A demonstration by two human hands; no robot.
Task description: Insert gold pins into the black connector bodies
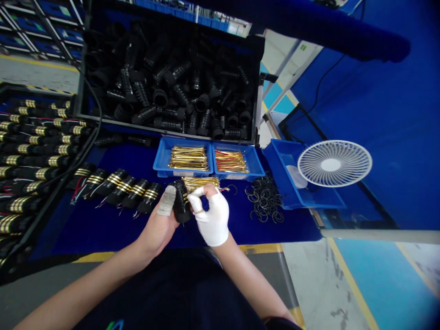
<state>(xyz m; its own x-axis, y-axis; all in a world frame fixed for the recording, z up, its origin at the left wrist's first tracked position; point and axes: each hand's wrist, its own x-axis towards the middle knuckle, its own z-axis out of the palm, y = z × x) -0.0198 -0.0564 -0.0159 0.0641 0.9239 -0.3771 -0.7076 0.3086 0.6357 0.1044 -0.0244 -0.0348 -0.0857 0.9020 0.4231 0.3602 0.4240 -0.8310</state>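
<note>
Black ribbed connector body (pixel 181 201) held at center, pinched between left hand (pixel 157 229), thumb in grey finger cot (pixel 167 200), and white-gloved right hand (pixel 212 219), fingertips (pixel 196 196) pressed against body. Gold pin bundle (pixel 201 183) just beside, 1 o'clock. Blue tray (pixel 165 151) at 12 o'clock; wired connectors (pixel 132 192) in row at 9 o'clock; black rings (pixel 264 199) at 3 o'clock.

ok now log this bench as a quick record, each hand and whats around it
left hand: bare, grey cover on one digit, holding black ribbed connector
right hand: white glove, on same connector
nearby: black connectors with gold bands, blue tray of gold strips
rest: black rings, black parts crate, white fan
</note>
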